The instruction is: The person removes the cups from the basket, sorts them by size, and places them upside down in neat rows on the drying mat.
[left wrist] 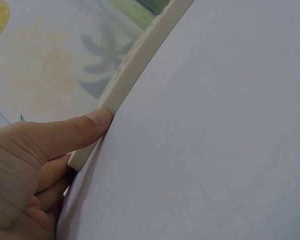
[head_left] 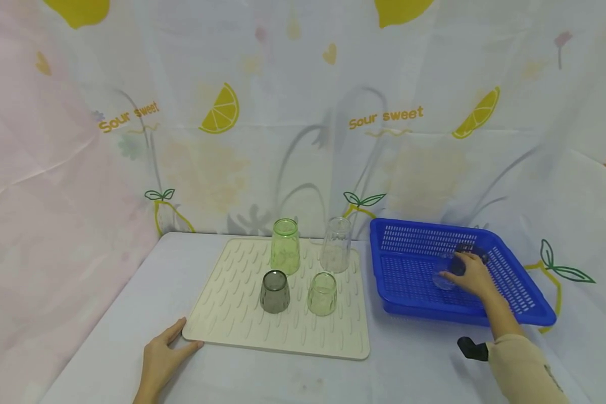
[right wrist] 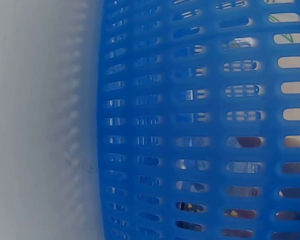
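Observation:
My left hand (head_left: 161, 359) holds the front left corner of a cream drying mat (head_left: 222, 314). In the left wrist view the thumb (left wrist: 97, 118) presses the mat's edge and the other fingers lie around the corner. My right hand (head_left: 472, 275) reaches into a blue plastic basket (head_left: 399, 306) and grips a clear glass (head_left: 444, 280) with thumb and fingers. A dark glass (head_left: 480, 252) lies just behind that hand, partly hidden by it. The right wrist view shows only the slotted basket wall (right wrist: 215, 130), with the hand mostly hidden behind it.
On the mat stand a tall green glass (head_left: 285, 249), a tall clear glass (head_left: 336, 247), a short grey glass (head_left: 275, 294) and a short pale green glass (head_left: 322, 297), all upside down. A lemon-printed cloth (head_left: 283, 157) hangs behind the white table (head_left: 409, 365).

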`<action>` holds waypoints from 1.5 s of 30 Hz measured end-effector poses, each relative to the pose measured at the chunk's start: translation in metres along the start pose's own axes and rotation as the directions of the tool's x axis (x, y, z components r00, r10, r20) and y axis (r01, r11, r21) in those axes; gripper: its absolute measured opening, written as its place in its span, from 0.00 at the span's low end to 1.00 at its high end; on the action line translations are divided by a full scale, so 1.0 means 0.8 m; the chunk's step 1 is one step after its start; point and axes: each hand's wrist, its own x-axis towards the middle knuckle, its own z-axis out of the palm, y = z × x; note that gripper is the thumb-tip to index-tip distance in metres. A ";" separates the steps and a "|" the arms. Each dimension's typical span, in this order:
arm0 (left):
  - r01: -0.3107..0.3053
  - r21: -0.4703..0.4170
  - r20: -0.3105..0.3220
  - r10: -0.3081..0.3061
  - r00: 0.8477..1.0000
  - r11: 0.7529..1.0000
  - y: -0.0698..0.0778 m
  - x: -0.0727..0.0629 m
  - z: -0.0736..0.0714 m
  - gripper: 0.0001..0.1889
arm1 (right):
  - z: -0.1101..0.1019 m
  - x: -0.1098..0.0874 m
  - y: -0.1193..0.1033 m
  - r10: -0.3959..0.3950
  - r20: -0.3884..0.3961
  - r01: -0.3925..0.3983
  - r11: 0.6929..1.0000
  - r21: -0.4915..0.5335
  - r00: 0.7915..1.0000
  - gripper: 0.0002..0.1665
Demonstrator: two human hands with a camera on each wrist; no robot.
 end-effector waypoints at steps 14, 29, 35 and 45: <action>0.008 0.011 0.010 -0.008 1.000 1.000 -0.002 0.000 0.000 0.39 | 0.003 0.000 -0.004 0.006 0.220 -0.048 0.982 0.184 0.976 0.56; -0.014 0.000 0.004 0.014 1.000 1.000 0.000 0.000 0.000 0.39 | 0.008 -0.007 -0.002 -0.084 0.144 0.020 0.915 0.403 0.986 0.45; -0.014 0.000 0.004 0.014 1.000 1.000 -0.001 -0.001 0.000 0.39 | 0.003 -0.015 -0.008 -0.047 0.082 0.004 0.890 0.456 0.996 0.45; -0.013 0.006 -0.009 0.013 1.000 1.000 -0.001 0.000 0.001 0.39 | -0.007 -0.024 -0.027 0.040 0.012 -0.041 0.866 0.499 0.999 0.46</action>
